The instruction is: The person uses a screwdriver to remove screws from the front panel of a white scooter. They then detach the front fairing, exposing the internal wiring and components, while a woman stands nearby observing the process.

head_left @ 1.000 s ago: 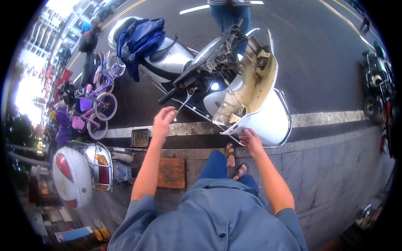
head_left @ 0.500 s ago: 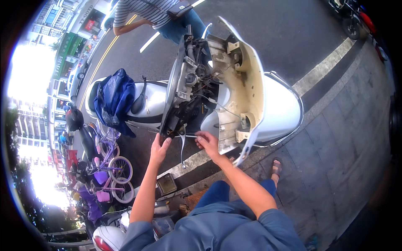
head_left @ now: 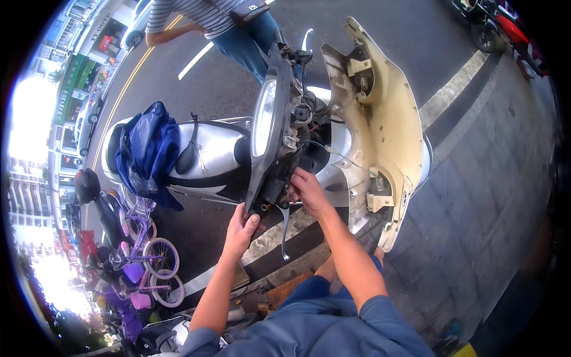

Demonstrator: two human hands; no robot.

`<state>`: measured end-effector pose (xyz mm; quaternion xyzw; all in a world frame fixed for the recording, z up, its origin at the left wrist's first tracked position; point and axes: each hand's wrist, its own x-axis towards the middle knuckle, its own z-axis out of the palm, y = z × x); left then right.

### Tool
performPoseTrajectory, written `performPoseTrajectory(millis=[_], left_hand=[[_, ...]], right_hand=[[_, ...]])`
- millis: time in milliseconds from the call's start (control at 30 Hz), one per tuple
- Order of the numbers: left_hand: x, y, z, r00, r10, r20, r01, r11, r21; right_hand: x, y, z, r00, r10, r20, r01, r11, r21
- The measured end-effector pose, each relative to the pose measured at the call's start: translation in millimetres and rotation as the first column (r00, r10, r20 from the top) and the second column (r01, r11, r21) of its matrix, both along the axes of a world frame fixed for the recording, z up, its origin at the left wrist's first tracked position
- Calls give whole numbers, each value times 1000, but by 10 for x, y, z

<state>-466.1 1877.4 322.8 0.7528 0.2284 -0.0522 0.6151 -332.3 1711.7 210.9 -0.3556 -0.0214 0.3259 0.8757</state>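
A scooter stands opened up at its handlebars, its dark instrument housing (head_left: 266, 140) tilted up so its glass panel faces left. My left hand (head_left: 240, 232) grips the housing's near end, thumb at its corner and fingers along its edge. Close to the brake lever (head_left: 285, 232), my right hand (head_left: 308, 191) reaches to the housing's wired side with fingers bent together; what they hold is hidden. The front cover (head_left: 395, 113), its cream inside showing, stands apart from the housing to the right. A thin cable (head_left: 336, 153) runs between them.
A blue cloth (head_left: 150, 152) lies on the scooter's seat. Beyond the scooter stands a person in a striped shirt (head_left: 208, 21). Purple bicycles (head_left: 157, 256) are parked at left. Paved sidewalk (head_left: 470, 196) stretches right; a red scooter (head_left: 514, 33) is at the far right.
The instrument housing has turned, so its glass panel now shows. My right hand has moved from the gap onto the housing's wired side. The front cover stands farther from the housing.
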Motion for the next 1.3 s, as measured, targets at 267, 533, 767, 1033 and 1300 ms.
performPoseTrajectory(millis=[267,533,767,1033,1300], left_hand=[[-1,-145,119,1000,14,-28,-12,999,50],[76,-413,162,1000,2,-30,-2,1000,11],[27,-313,62,999,35,10,-36,999,24],[-13,-340,81,997,74,-14,-74,997,8],[65,-208,185,998,47,-32,-49,996,-72]], right_hand=[[9,209,114,927,-256,274,330,904,-271],[174,175,8,842,-387,376,504,815,-288],[168,271,54,831,-392,395,538,748,-390],[127,313,26,801,-379,464,577,696,-427],[155,175,94,840,-301,452,497,761,-416]])
